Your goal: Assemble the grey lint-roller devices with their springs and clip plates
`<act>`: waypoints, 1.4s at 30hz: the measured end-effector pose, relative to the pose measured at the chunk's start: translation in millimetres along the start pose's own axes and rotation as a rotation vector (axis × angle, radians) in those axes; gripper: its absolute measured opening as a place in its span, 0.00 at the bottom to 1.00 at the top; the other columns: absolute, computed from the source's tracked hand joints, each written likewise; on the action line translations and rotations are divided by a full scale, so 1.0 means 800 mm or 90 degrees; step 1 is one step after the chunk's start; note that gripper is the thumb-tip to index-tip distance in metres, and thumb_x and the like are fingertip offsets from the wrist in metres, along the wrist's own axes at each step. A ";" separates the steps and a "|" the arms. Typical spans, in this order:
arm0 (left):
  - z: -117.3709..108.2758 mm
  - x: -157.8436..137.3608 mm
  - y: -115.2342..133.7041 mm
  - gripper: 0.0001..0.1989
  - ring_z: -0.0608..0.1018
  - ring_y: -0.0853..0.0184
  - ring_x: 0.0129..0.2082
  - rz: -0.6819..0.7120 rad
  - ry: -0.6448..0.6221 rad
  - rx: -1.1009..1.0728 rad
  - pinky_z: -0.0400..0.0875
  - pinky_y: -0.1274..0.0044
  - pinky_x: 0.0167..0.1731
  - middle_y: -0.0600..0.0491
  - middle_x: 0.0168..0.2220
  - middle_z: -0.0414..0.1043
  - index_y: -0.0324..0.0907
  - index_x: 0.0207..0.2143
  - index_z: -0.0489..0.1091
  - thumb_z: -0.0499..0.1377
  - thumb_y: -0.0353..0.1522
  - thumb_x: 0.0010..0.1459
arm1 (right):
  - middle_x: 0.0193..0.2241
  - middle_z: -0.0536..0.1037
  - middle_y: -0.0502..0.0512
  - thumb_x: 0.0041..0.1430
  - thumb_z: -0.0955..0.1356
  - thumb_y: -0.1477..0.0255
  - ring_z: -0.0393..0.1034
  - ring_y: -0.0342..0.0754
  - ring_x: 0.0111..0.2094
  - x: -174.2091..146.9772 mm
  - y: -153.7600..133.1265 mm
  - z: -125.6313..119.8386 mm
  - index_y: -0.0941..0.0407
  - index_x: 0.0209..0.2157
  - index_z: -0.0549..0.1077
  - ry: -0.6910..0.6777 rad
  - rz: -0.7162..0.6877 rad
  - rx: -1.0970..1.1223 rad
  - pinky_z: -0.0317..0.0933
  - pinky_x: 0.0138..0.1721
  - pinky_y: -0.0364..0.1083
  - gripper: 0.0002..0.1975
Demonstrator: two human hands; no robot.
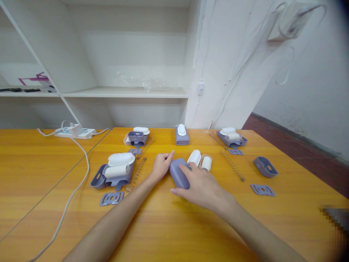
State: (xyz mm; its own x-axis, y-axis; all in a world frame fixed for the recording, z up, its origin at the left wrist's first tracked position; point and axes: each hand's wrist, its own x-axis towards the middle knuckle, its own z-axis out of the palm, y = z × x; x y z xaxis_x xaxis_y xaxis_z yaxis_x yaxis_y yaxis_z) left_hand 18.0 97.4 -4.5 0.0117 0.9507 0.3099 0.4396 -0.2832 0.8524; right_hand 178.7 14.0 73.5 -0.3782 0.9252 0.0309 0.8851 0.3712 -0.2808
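A ribbed purple plastic case [178,173] lies on the table in front of me. My right hand [201,183] grips it from the right, fingers across its top and thumb along its near side. My left hand [161,167] is closed just left of the case, thumb stretched out by its far left edge; what its fingers hold, if anything, is hidden. Beyond my right fingers are a white bristled brush head [194,157] and a white roller in a clear peach-tinted cover [205,162].
Purple and white part groups stand at left [120,169], back left [137,136], and back right [231,137]. A purple case with a white brush [181,135] is at the back. Coil springs [231,165], a purple tray [265,167], slotted plate [263,190] and power strip [87,133] lie around.
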 end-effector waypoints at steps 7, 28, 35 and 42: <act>-0.011 -0.001 0.008 0.26 0.54 0.75 0.17 -0.072 0.173 -0.128 0.48 0.79 0.18 0.60 0.16 0.47 0.42 0.16 0.50 0.48 0.50 0.56 | 0.42 0.72 0.63 0.52 0.65 0.65 0.69 0.57 0.42 0.003 -0.024 0.026 0.56 0.58 0.54 0.045 0.024 0.087 0.59 0.41 0.49 0.33; -0.006 0.002 0.005 0.11 0.73 0.64 0.44 0.003 0.048 0.011 0.65 0.72 0.46 0.51 0.42 0.74 0.42 0.40 0.72 0.57 0.31 0.54 | 0.37 0.77 0.61 0.65 0.51 0.60 0.71 0.52 0.40 0.035 0.021 0.048 0.56 0.44 0.70 0.077 0.108 0.110 0.58 0.40 0.46 0.23; -0.007 0.001 0.004 0.11 0.73 0.64 0.44 0.020 0.058 0.017 0.65 0.73 0.45 0.50 0.41 0.73 0.41 0.40 0.71 0.57 0.31 0.53 | 0.32 0.77 0.63 0.64 0.51 0.60 0.72 0.55 0.34 0.040 0.032 0.035 0.56 0.42 0.72 0.085 0.157 -0.050 0.59 0.34 0.49 0.24; -0.005 0.000 0.005 0.08 0.73 0.65 0.41 0.068 0.098 0.061 0.65 0.73 0.43 0.51 0.38 0.72 0.41 0.37 0.70 0.57 0.32 0.54 | 0.28 0.76 0.66 0.63 0.55 0.62 0.71 0.55 0.33 0.045 0.051 0.025 0.60 0.31 0.75 0.111 0.201 -0.156 0.58 0.33 0.49 0.24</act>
State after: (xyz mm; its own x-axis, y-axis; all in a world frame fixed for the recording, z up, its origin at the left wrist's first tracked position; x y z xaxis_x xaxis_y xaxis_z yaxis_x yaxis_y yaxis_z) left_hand 16.2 95.7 0.0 -0.0713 0.8832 0.4636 0.5271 -0.3612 0.7692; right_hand 195.6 61.0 43.7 -0.0464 0.9880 0.1473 0.9962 0.0567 -0.0665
